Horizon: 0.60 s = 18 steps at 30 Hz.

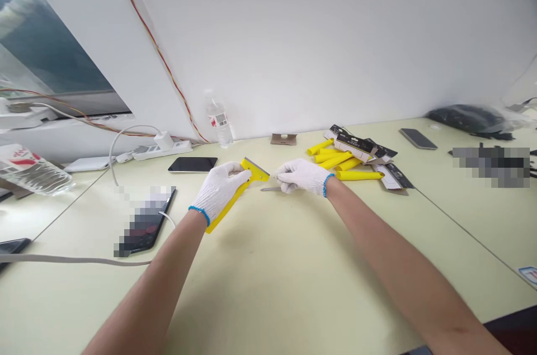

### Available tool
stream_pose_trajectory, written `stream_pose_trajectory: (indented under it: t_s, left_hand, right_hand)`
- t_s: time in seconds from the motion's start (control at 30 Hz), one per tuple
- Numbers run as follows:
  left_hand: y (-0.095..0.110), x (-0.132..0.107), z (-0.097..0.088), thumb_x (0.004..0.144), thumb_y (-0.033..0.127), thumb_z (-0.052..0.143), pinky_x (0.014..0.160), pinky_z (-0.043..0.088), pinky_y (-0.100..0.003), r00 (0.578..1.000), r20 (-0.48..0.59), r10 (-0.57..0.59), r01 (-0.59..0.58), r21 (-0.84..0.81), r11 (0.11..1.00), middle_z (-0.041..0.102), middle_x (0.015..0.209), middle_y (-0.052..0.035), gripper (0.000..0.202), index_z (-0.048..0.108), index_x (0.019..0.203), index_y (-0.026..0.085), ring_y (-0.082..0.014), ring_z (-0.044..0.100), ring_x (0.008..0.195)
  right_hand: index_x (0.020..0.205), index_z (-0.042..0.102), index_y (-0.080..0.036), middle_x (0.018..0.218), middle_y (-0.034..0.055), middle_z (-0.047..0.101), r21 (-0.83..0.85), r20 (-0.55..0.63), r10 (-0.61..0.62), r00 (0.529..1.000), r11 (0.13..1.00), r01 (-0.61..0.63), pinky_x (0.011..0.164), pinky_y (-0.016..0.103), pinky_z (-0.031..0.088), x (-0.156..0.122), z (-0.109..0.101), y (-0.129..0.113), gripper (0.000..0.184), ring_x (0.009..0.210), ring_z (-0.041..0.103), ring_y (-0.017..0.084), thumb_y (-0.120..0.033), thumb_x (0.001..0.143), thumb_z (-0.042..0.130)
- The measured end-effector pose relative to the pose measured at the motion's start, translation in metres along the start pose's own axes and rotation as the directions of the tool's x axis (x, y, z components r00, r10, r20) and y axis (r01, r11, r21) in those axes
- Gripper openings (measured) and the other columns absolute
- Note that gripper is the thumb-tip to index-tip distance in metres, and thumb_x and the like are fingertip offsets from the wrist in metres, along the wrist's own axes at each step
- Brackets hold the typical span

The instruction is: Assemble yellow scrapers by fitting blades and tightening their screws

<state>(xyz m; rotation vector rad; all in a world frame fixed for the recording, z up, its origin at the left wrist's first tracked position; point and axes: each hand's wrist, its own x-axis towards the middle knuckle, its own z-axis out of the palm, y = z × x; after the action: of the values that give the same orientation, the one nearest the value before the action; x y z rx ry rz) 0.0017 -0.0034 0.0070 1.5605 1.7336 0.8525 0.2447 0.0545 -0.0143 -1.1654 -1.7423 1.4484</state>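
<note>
My left hand [218, 190], in a white knit glove, is closed around the handle of a yellow scraper [255, 171] whose metal-edged head points up and right. My right hand [302, 176], also gloved, pinches a thin metal blade [271, 189] just right of the scraper's head. Both hands hover low over the pale yellow table [268, 265], a few centimetres apart.
Several yellow scraper handles [339, 160] and black-and-white packaging cards [364, 148] lie behind my right hand. Phones lie at the left [193, 164] [146, 226] and at the back right [418, 138]. A water bottle [218, 123], a power strip [161, 149] and cables line the wall.
</note>
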Motion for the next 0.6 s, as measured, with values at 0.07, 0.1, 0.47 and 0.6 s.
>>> stream_pose_trajectory:
  t_s: [0.07,0.1,0.47,0.6]
  left_hand:
    - [-0.002,0.0,0.001,0.087,0.048,0.064,0.059,0.047,-0.026,1.0,0.004,0.007,-0.007,0.003,1.0,0.073,0.08,-0.0002,0.031,0.072,0.094,0.019,-0.016,0.066,0.07]
    - [-0.002,0.0,0.002,0.088,0.047,0.063,0.059,0.047,-0.026,1.0,0.01,0.006,-0.006,-0.003,1.0,0.073,0.079,0.0001,0.03,0.072,0.095,0.019,-0.0159,0.066,0.069]
    - [-0.006,0.001,0.01,0.088,0.054,0.064,0.067,0.05,-0.028,0.998,0.058,0.034,-0.031,-0.059,0.998,0.078,0.093,-0.001,0.036,0.074,0.103,0.022,-0.0181,0.069,0.08]
    - [-0.002,-0.002,0.013,0.087,0.057,0.066,0.068,0.05,-0.027,0.993,0.063,0.098,-0.092,-0.093,0.991,0.078,0.093,0.0001,0.038,0.076,0.103,0.024,-0.0178,0.069,0.08]
  right_hand:
    - [0.073,0.074,-0.026,0.075,0.0062,0.077,-0.061,0.085,0.006,0.996,0.998,-0.001,0.06,0.015,0.049,-0.002,-0.001,-0.004,0.019,0.068,0.074,0.01,-0.043,0.081,0.073]
    - [0.074,0.074,-0.026,0.076,0.006,0.077,-0.082,0.109,0.006,0.994,0.997,0.003,0.059,0.015,0.048,-0.002,0.0,-0.006,0.019,0.068,0.074,0.01,-0.043,0.082,0.072]
    - [0.084,0.078,-0.026,0.086,0.004,0.077,-0.156,-0.066,-0.153,0.986,0.978,0.142,0.063,0.017,0.051,0.005,0.025,-0.011,0.011,0.076,0.072,0.011,-0.031,0.084,0.069]
    - [0.092,0.08,-0.017,0.092,0.0042,0.077,-0.192,-0.13,-0.201,0.971,0.966,0.174,0.068,0.02,0.052,0.008,0.033,-0.009,0.018,0.083,0.071,0.014,-0.03,0.08,0.075]
